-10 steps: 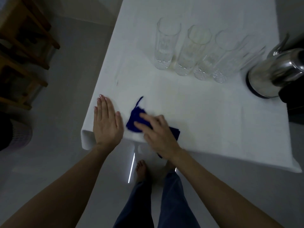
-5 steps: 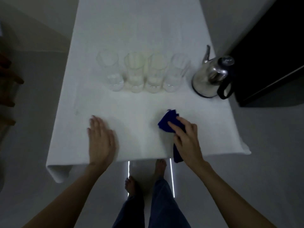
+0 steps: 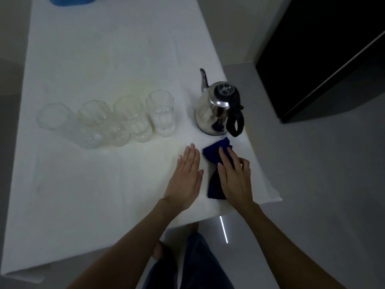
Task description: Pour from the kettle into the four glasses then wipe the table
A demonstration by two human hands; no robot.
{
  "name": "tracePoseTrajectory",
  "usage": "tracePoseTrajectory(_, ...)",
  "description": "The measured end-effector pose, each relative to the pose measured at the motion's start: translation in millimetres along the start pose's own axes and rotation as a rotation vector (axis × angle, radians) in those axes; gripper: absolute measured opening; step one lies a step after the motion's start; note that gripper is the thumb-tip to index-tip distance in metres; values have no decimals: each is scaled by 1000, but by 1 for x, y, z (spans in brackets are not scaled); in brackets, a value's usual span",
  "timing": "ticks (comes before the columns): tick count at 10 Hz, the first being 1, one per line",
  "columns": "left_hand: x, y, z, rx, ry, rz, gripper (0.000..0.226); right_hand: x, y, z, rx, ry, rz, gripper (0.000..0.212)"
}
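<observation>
My right hand (image 3: 234,178) lies palm down on the dark blue cloth (image 3: 216,163), fingers spread and nearly straight, pressing it flat against the white table (image 3: 93,184) rather than closing round it; this grip is open, with the cloth pinned under the fingers and palm, one end poking out beyond my fingertips and the other showing by my wrist near the table's front edge. My left hand (image 3: 186,178) rests flat on the table just beside the cloth, fingers together and extended, grip open and holding nothing, touching only the tablecloth. The steel kettle (image 3: 217,110) stands upright just beyond the cloth, near the table's right edge, its spout pointing away from me and its black handle turned toward me. To its left the four glasses (image 3: 129,119) stand in a close row, the one nearest the kettle clear and sharp, the others blurred; I cannot tell how full they are. A faint yellowish stain shows on the tablecloth around them. A blue object (image 3: 70,0) sits at the table's far edge, cut off by the frame. A black cabinet (image 3: 323,59) stands on the floor to the right. I can read no labels or writing anywhere.
</observation>
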State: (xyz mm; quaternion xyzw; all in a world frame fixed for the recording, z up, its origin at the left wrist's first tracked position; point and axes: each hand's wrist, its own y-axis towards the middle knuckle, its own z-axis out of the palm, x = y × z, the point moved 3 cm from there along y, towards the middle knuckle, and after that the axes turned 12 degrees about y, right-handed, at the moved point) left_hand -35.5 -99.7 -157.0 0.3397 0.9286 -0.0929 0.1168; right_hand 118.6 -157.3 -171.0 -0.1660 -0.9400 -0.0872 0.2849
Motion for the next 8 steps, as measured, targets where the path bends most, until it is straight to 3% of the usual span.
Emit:
tracePoseTrajectory(2,-23,13,27,81,158,124,61,-31,-9,-5,101,-129,-111,56)
tracePoseTrajectory(5,-16,19,38,38,338,88,58,-43,-1,-5,226,-122,-144,60)
tracePoseTrajectory(8,-18,10,32,76,372,112,60,-29,1,-14,232,-93,-157,59)
